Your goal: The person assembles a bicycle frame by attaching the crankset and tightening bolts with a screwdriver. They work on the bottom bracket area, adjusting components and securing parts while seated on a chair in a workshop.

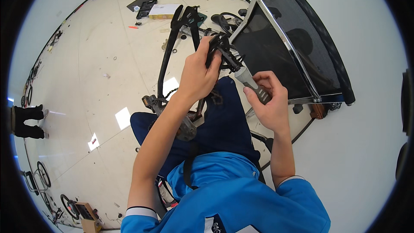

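A black bicycle frame (167,56) leans upright against my lap, with a greasy metal bottom section (186,130) and a bit of chain (171,92) near my thighs. My left hand (199,72) is wrapped round a dark mechanical part (223,45) at the upper right of the frame. My fingers cover some of that part, so its exact kind is unclear. In my right hand (271,99) is a grey handle with dark ribs (253,84), held between thumb and fingers. The handle's upper end meets the dark part; how they join I cannot tell.
A black mesh chair (276,51) with a chrome frame lies close on the right, by the white wall. Ahead on the tiled floor are a flat box (164,10) and loose parts. Bicycles (42,174) and another person's legs (29,121) are far left.
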Demonstrator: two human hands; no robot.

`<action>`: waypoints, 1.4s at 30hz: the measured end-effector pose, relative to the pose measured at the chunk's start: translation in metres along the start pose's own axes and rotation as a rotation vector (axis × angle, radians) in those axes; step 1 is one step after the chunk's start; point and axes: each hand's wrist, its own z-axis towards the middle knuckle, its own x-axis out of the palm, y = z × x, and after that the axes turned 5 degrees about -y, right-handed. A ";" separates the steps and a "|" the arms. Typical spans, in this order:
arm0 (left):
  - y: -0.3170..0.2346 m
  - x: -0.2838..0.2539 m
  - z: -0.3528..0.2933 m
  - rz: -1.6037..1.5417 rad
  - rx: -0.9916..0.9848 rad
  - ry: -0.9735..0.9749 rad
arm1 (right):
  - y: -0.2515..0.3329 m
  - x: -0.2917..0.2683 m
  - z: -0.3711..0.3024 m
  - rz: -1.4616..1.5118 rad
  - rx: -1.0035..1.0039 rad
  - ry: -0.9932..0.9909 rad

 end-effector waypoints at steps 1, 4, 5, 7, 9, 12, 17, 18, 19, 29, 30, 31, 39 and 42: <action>0.000 -0.001 -0.001 0.007 -0.003 -0.003 | 0.000 0.000 0.000 -0.008 0.001 -0.002; -0.001 -0.002 -0.001 0.022 0.002 -0.010 | -0.001 -0.001 0.000 -0.032 -0.009 -0.022; 0.001 -0.001 -0.001 0.025 0.013 -0.012 | -0.001 0.000 0.000 -0.039 -0.021 -0.037; 0.001 0.000 0.000 0.024 0.022 -0.012 | -0.002 0.001 0.000 -0.068 -0.058 -0.068; 0.001 0.000 0.000 0.018 0.017 -0.010 | -0.004 0.001 0.000 -0.114 -0.109 -0.100; 0.003 0.001 0.000 0.031 0.039 -0.020 | -0.003 0.000 0.001 -0.168 -0.159 -0.117; 0.003 0.001 0.001 0.040 0.042 -0.027 | -0.004 -0.001 0.003 -0.321 -0.326 -0.194; 0.003 0.002 0.001 0.034 0.046 -0.029 | -0.004 -0.002 0.004 -0.364 -0.368 -0.208; 0.003 0.002 0.001 0.032 0.043 -0.026 | -0.004 -0.003 0.005 -0.382 -0.393 -0.212; 0.004 0.001 0.002 0.036 0.011 -0.024 | -0.003 -0.018 0.021 -0.503 -0.541 -0.192; 0.004 0.001 0.002 0.035 0.004 -0.023 | -0.001 -0.019 0.022 -0.513 -0.549 -0.192; 0.004 0.001 0.003 0.032 0.000 -0.022 | 0.000 -0.020 0.022 -0.527 -0.553 -0.191; 0.005 0.001 0.002 -0.021 -0.019 -0.027 | 0.012 -0.006 0.007 -0.582 -0.575 -0.240; 0.006 0.002 0.003 0.046 0.005 -0.039 | 0.020 -0.004 0.006 -0.522 -0.502 -0.245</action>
